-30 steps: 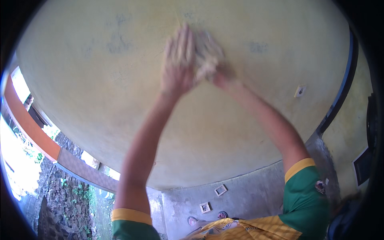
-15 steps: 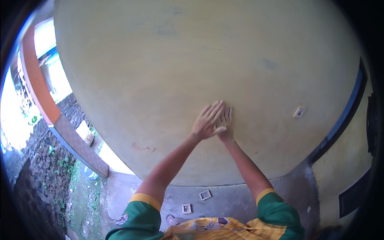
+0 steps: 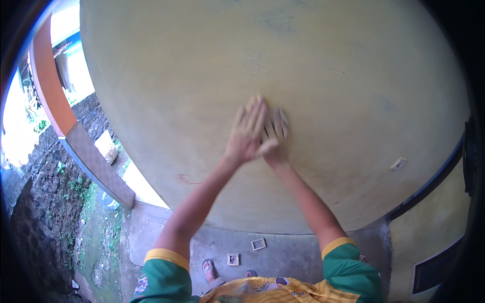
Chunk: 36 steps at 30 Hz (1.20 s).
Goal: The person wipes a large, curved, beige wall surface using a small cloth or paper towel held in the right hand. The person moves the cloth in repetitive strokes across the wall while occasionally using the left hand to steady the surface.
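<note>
Both arms are stretched up against a yellowish plastered wall (image 3: 166,116). My left hand (image 3: 246,132) lies with its fingers extended upward, and its thumb crosses toward the other hand. Right beside it, partly overlapped by that thumb, my right hand (image 3: 276,137) has its fingers stretched along the wall, slightly blurred. Nothing held shows in either hand; what may lie under the palms is hidden. Greyish patches (image 3: 275,20) and a reddish mark (image 3: 188,179) show on the plaster.
A white switch or socket (image 3: 398,163) is set in the wall at right. Two small square frames (image 3: 258,244) lie on the concrete floor (image 3: 212,245) near my feet. An orange pillar (image 3: 53,96) with a tiled base stands left, beside mossy ground and a stone wall.
Both hands have moved upward and slightly left in the picture, still side by side on the wall. The view has shifted, and a sandalled foot now shows more at the bottom.
</note>
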### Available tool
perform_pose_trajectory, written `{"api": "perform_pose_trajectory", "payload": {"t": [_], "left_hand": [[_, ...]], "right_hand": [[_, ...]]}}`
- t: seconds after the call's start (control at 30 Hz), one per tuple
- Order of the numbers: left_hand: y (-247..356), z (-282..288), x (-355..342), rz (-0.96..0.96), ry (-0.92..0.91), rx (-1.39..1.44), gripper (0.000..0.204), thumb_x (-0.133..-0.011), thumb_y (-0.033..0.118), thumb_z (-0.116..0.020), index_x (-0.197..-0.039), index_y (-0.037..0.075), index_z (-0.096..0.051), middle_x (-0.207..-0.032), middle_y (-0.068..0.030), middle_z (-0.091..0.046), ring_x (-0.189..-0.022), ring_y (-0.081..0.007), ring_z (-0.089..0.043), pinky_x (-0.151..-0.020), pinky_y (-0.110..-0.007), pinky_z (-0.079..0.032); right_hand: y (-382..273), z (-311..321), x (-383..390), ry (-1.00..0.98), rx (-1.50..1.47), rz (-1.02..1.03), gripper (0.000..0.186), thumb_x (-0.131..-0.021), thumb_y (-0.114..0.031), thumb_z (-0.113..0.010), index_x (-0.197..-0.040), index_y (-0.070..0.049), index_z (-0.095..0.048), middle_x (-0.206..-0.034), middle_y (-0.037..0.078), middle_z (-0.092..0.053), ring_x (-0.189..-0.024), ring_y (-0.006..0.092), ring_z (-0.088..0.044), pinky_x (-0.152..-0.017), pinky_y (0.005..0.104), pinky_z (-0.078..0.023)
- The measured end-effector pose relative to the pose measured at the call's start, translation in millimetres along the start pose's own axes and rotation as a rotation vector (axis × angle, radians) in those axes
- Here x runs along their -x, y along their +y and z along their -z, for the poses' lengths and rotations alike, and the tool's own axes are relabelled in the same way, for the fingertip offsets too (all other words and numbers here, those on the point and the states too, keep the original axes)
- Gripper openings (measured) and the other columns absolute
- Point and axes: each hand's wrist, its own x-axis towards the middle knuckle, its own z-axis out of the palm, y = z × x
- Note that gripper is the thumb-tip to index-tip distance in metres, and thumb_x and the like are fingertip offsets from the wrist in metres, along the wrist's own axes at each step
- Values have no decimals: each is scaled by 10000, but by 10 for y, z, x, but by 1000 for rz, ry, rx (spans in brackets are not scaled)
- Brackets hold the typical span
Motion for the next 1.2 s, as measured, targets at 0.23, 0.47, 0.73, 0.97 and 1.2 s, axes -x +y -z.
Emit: {"api": "perform_pose_trajectory", "payload": {"t": [0.23, 0.47, 0.73, 0.97, 1.2], "left_hand": [[75, -349, 896, 65, -157, 222, 1068, -988, 806, -404, -1639, -38, -340, -1737, -206, -310, -1601, -365, -315, -1285, -549, -216], [-1382, 1025, 67, 74, 79, 13, 1109, -965, 809, -430, -1682, -17, -244, -1757, -208, -252, -1609, -381, -287, -1270, -618, -204], [-2733, 1641, 1252, 324, 145, -17, 1019, -1036, 664, -433, -1675, -86, -170, -1769, -284, -116, -1653, -434, -69, -1300, -618, -51], [-2161, 619, 2450, 459, -8, 112, 1123, -1018, 727, -432, -1637, -166, -148, -1736, -373, -67, -1635, -503, -14, -1305, -607, -4], [-2991, 1899, 830, 272, 139, 100, 1054, -1050, 661, -400, -1668, -119, -52, -1762, -324, -7, -1649, -447, 32, -1299, -584, 76]], "right_hand": [[-487, -90, 840, -311, 278, -57, 661, -1039, -361, -573, -1634, -107, -436, -1688, 144, -410, -1475, 451, -452, -1232, 618, -359], [-1312, -567, -1170, 5, 25, 56, 663, -1022, -319, -583, -1627, -90, -437, -1684, 163, -407, -1532, 469, -373, -1270, 630, -293], [-2965, -1199, -1617, -189, 78, 267, 667, -988, -291, -581, -1618, -105, -465, -1682, 79, -452, -1555, 333, -411, -1289, 488, -287], [-2891, -1561, 100, -433, 43, 131, 638, -1003, -291, -579, -1605, -103, -484, -1658, 101, -479, -1558, 316, -408, -1284, 500, -320], [-3128, -1464, -1997, -52, 69, 42, 652, -1047, -308, -540, -1655, -123, -395, -1696, 170, -394, -1576, 374, -356, -1307, 517, -285]]}}
